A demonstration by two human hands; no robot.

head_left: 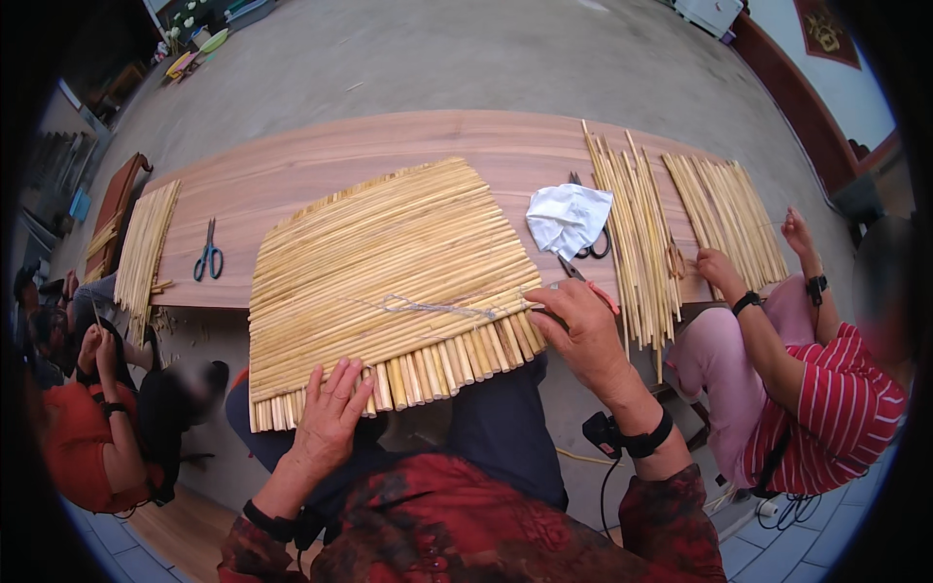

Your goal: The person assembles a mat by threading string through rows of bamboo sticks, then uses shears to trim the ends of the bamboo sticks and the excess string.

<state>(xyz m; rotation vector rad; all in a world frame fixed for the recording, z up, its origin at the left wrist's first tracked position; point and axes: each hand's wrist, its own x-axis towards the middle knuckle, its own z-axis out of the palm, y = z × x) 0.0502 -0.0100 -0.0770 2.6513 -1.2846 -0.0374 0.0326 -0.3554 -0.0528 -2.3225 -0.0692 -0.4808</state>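
A layered mat of straw-coloured sticks (389, 253) lies over my lap and the table edge, a loop of grey cord (413, 303) on its surface. My left hand (333, 413) rests on the mat's near edge at lower left, fingers apart and lying on the sticks. At the mat's right edge, my right hand (578, 340) is closed on a thin dark tool (535, 310), mostly hidden by the fingers. Just beyond it are red-handled pliers (598, 293), a crumpled white cloth (567, 216) and black-handled scissors (600, 243) partly under the cloth.
The wooden table (389, 136) carries stick bundles (141, 243) at left, blue scissors (208, 253), and more sticks (719, 214) at right. A co-worker in stripes (816, 408) sits at my right, their hands by the sticks; other people, one in orange (87, 447), sit at my left.
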